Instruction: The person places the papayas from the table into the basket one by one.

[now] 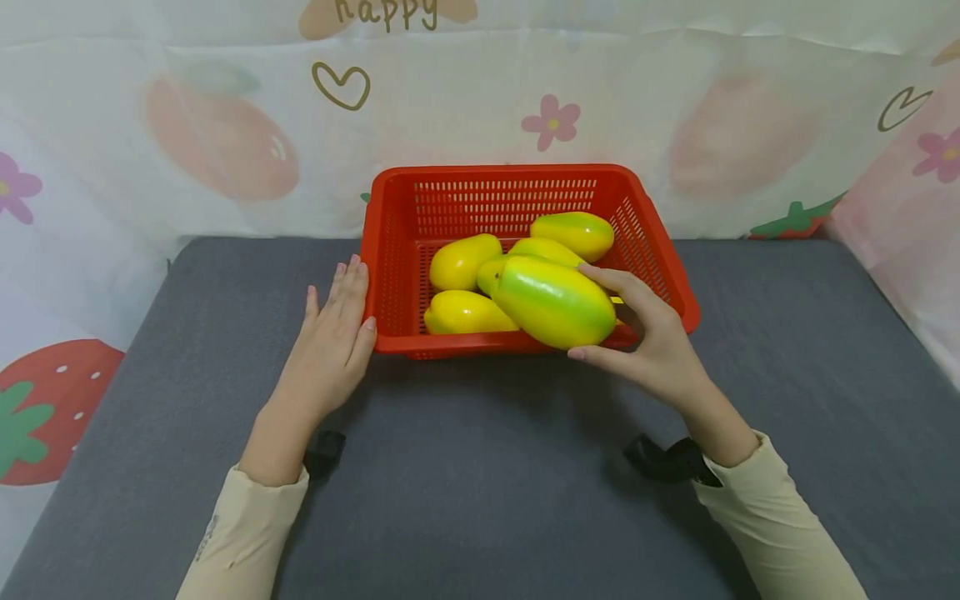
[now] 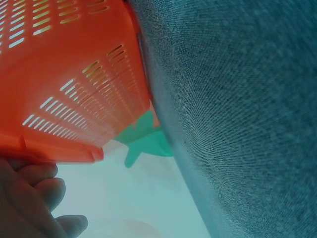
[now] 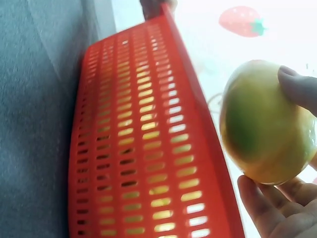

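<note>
My right hand grips a yellow-green papaya, thumb on the near side and fingers on the far side. The fruit is tilted above the front rim of a red plastic basket. In the right wrist view the papaya shows its rounded end, above the basket's slotted wall. Several more papayas lie inside, among them one at the back right and one at the front left. My left hand rests along the basket's left rim with its fingers straight.
The basket stands on a grey cloth-covered table, near its back edge. Behind hangs a pale curtain printed with hearts, flowers and fruit. A black strap piece sits at my right wrist, another at the left.
</note>
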### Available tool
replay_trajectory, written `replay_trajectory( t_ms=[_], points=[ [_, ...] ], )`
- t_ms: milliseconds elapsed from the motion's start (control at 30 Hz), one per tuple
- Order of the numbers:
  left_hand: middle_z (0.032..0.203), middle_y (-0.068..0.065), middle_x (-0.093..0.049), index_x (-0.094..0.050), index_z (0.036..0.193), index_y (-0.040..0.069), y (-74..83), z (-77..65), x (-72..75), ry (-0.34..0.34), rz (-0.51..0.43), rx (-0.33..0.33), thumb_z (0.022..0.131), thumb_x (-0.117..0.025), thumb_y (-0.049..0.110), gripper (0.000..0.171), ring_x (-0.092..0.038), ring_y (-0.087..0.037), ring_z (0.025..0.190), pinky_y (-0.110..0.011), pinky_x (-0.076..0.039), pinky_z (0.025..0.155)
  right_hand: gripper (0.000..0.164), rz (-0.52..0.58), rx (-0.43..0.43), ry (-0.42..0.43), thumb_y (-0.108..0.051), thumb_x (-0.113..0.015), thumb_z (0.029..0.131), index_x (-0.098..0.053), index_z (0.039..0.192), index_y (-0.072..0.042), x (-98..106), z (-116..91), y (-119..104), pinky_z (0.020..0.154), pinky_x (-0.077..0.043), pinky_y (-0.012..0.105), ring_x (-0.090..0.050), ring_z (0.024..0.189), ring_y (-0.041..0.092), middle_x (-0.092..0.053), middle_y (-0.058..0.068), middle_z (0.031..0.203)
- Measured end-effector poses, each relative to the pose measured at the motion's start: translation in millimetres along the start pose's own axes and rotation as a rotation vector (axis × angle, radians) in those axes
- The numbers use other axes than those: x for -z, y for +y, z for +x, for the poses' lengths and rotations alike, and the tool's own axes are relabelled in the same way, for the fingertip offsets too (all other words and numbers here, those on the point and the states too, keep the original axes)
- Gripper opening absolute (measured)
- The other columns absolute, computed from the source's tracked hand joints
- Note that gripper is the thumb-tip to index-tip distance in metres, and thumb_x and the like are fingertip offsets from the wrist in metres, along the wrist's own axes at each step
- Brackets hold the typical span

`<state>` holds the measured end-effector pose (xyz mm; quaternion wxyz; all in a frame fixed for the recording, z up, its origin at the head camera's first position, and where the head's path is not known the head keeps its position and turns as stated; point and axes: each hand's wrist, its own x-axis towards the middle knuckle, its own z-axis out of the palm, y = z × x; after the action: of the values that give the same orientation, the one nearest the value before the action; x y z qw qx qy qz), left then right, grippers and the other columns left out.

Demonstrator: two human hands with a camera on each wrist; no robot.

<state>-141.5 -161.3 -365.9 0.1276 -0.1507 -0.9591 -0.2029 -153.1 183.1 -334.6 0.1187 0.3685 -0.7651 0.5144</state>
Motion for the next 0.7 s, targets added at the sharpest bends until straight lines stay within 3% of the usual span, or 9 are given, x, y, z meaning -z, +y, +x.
replay_trajectory(
  t_ms=[700],
  points=[
    [0.156, -0.014, -0.012, -0.011, 0.151, 0.002, -0.3, 0.3, -0.8, -0.006, -0.003, 0.007, 0.097, -0.037, 0.023, 0.064, -0.009, -0.028, 0.143, -0.055, -0.003, 0.112, 0.075, -0.119, -0.15, 0.101, 0.006, -0.077, 0.071, -0.045, 0.138, -0.004, 15.6, -0.2, 21.8, 0.089, -0.045, 0.018, -0.048, 0.105, 0.011, -0.05, 0.008, 0.131]
  ],
)
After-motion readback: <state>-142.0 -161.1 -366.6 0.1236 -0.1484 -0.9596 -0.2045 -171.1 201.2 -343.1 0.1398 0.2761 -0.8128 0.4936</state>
